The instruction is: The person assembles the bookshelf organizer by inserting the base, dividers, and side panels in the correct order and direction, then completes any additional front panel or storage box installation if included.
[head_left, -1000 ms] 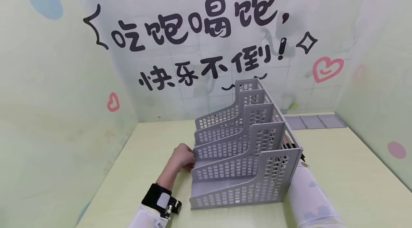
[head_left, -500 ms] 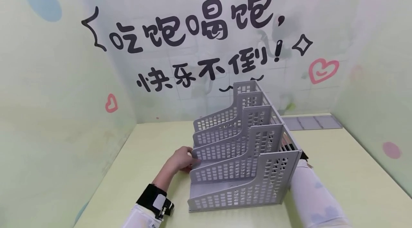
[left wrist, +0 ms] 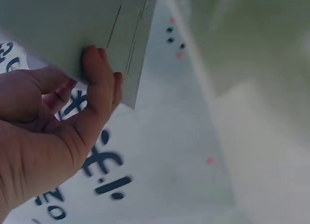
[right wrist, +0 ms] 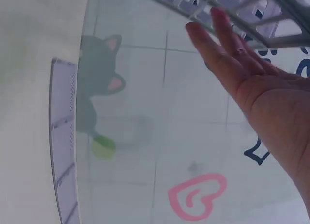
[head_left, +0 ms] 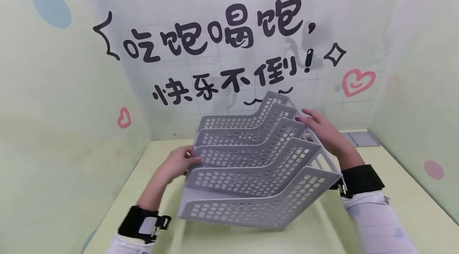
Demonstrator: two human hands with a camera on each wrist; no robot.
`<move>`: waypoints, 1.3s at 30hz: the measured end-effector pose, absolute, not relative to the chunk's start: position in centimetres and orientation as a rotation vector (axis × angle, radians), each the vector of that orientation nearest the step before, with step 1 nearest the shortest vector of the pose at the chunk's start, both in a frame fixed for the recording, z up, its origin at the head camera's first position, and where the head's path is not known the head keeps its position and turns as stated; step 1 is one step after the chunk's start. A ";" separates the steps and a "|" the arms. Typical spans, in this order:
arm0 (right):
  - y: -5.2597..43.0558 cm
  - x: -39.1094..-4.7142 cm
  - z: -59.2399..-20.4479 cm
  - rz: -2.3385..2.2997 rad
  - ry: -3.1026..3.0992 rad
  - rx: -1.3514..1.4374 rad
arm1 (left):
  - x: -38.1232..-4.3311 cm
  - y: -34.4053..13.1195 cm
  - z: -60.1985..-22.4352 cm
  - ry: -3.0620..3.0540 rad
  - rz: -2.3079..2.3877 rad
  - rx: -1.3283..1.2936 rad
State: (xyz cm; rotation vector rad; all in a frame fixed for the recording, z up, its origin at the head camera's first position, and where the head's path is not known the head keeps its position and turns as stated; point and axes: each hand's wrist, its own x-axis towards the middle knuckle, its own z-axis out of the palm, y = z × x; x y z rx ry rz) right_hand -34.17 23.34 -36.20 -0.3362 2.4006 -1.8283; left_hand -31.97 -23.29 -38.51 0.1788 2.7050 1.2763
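Note:
A grey plastic magazine file rack [head_left: 251,182] with several slotted compartments is tilted, its low front end raised above the table. At that front edge my left hand [head_left: 175,164] grips it, thumb on top. In the left wrist view the left hand's fingers [left wrist: 99,81] curl under the plain underside of the rack [left wrist: 48,25]. Behind the tall back, my right hand [head_left: 328,134] touches the upper frame. The right wrist view has the right hand's nearly straight fingers [right wrist: 225,52] against the lattice of the rack [right wrist: 271,42]; its thumb is hidden.
A flat grey ridged panel [head_left: 362,138] lies on the pale table [head_left: 401,190] at the back right, beside the wall. Printed walls [head_left: 222,118] enclose the table at the back and on both sides.
The rack has gone from standing flat to tilting back, its front end lifted by my left hand. My right hand has risen from behind the rack to its upper back.

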 end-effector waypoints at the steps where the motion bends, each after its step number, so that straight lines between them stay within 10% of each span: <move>1: 23.4 -34.1 -36.5 -1.799 2.417 -0.358 | -31.9 -23.9 -37.5 2.752 1.243 0.195; 13: 21.6 -34.1 -41.9 -1.054 2.751 -0.500 | -30.7 -22.0 -27.7 3.178 0.735 0.344; 25: 20.0 -31.7 -37.8 -0.923 2.858 -0.665 | -30.8 -13.2 -25.7 3.081 0.596 0.526; 39: 17.1 -28.8 -44.8 -0.550 2.889 -0.741 | -32.9 -10.1 -26.4 2.953 0.684 0.512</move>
